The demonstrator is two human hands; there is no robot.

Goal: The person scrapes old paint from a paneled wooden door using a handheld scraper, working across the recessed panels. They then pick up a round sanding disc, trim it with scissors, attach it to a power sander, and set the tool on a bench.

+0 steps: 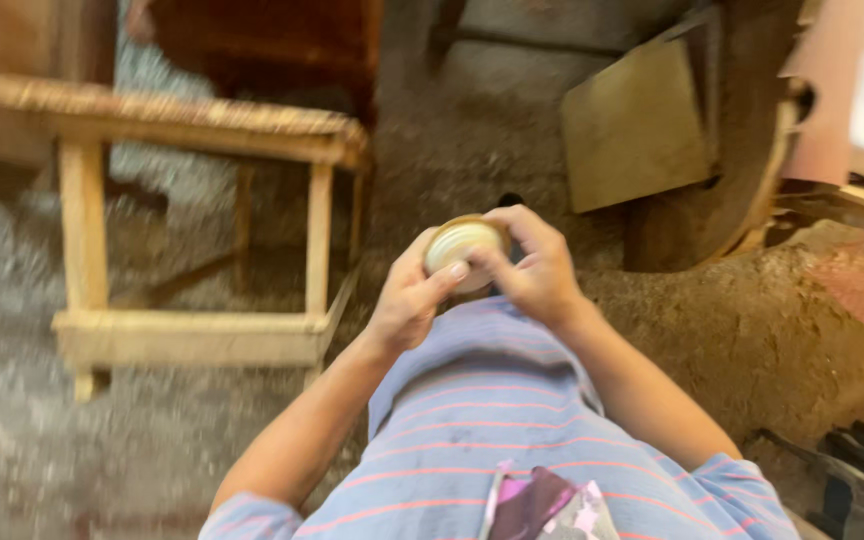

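Below me, striped shirt [492, 420]; just above it my left hand [407, 300] and right hand [537, 265] each close their grip on a small round tin [462, 243] (steadied chest-high), wooden stool [187, 220] farther off on the dusty floor [12, 420].

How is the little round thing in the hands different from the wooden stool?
The small round pale disc fits between both hands, left hand and right hand; the pale wooden stool is far bigger. The disc is round and held up; the stool is straight-legged and stands on the ground. Both look pale tan.
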